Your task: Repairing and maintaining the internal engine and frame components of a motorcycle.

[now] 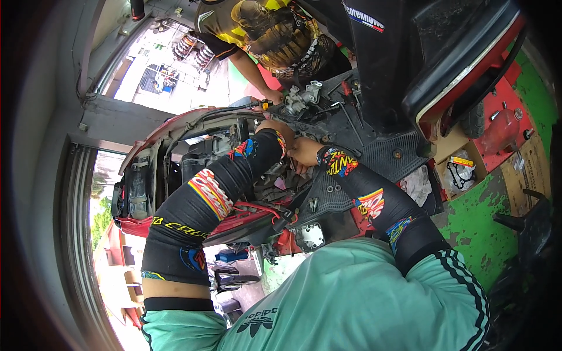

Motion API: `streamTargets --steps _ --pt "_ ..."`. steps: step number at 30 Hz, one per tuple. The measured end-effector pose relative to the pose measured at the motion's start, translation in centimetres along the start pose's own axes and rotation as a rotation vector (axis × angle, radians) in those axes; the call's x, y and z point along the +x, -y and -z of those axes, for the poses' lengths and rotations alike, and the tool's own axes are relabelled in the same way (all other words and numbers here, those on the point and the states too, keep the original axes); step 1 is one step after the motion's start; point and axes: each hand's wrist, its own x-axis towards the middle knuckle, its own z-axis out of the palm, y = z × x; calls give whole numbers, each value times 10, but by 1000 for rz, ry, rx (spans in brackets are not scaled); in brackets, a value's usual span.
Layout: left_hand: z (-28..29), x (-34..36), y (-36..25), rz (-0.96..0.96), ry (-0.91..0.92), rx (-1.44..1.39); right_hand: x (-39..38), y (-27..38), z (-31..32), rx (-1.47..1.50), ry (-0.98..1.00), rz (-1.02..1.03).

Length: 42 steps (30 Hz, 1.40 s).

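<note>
A red and black scooter (175, 140) with its body panels off lies tilted under me. Both my arms wear black patterned sleeves and reach into its open engine bay (275, 184). My left hand (274, 127) is bent down into the bay, fingers mostly hidden behind the wrist. My right hand (304, 153) is just beside it, fingers curled near wires and small parts; what it holds is hidden. A metal carburettor-like part (301, 98) sits above on the black footboard (374, 146).
Another person in a yellow and black patterned shirt (263, 29) leans in from the top, one hand (274, 95) by the metal part. A cardboard box (459, 167) with a gasket and small parts sits on the right, on green painted floor (480, 222). A red canister (500, 131) stands nearby.
</note>
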Motion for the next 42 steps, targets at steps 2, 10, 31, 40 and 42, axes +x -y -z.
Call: streamTargets --steps 2,10,31,40,42 --pt "-3 -3 -6 23 9 -30 2 -3 1 17 42 32" --pt "-15 -21 -41 106 46 20 -4 1 4 27 145 84" --pt "-5 -21 -27 35 167 -2 -20 18 6 -55 -95 106" --pt "-5 -20 -24 29 57 89 -25 10 6 -535 -352 428" --pt "-2 -20 -23 43 78 35 -27 13 8 -534 -311 401"
